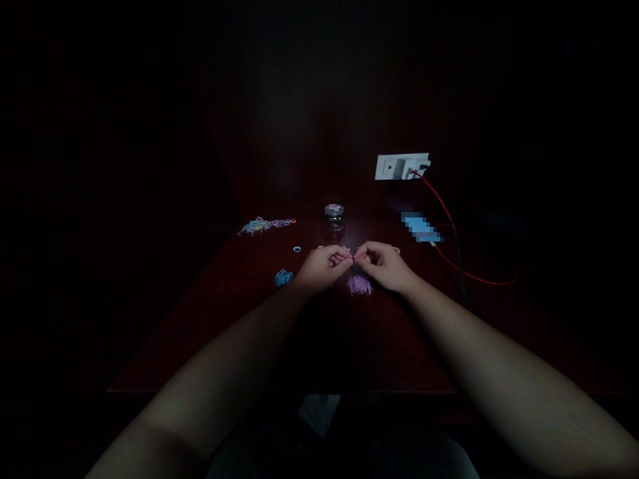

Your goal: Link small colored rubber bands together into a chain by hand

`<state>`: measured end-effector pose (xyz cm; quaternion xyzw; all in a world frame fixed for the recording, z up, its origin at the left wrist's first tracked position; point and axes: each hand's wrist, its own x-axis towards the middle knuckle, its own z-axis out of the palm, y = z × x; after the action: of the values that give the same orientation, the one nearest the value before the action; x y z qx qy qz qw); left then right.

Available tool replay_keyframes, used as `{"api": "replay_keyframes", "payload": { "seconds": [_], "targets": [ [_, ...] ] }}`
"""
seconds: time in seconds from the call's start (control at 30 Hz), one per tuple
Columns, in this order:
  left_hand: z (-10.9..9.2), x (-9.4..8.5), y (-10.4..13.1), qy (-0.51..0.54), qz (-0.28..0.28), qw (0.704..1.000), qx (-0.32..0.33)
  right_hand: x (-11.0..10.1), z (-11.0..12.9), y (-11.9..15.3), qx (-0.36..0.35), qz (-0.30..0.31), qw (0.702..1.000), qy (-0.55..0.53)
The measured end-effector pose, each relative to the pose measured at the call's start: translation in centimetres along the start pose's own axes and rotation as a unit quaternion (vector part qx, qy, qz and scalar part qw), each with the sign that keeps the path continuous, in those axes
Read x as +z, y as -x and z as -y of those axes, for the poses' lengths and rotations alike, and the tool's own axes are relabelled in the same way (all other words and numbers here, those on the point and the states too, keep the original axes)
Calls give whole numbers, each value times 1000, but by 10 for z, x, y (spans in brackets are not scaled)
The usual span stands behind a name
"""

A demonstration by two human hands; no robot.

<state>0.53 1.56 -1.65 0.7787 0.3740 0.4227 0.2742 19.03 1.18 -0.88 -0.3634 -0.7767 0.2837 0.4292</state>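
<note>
My left hand [327,266] and my right hand [383,265] meet fingertip to fingertip over the dark red table [224,319]. Both are closed in a pinch; whatever lies between the fingertips is too small and dark to name. Just below them is a pile of small purple bands [359,285]. Blue bands [283,277] lie in a pile left of my left hand, with a single light blue ring [297,249] farther back. A few pale rings behind my hands are partly hidden.
A mixed pile of coloured bands [264,226] lies at the back left. Behind my hands stands a small round clear container [334,214]. At the right, a blurred blue phone-like object [422,227] connects by red cable [442,196] to a wall socket [391,167].
</note>
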Motion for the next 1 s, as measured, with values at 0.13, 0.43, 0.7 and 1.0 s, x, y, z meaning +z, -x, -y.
{"api": "replay_keyframes", "payload": {
  "seconds": [0.13,0.43,0.7,1.0],
  "targets": [
    [-1,0,1,5,3,1000,-7,1,-1,0,7,6,1000,-13],
    [-8,1,3,26,48,998,-13,1,0,0,23,4,999,-46],
    [-17,-6,9,5,123,992,-14,-12,5,3,77,142,986,-45],
    [-18,-14,5,-88,105,991,-10,-15,5,3,108,159,981,30]
  ]
}}
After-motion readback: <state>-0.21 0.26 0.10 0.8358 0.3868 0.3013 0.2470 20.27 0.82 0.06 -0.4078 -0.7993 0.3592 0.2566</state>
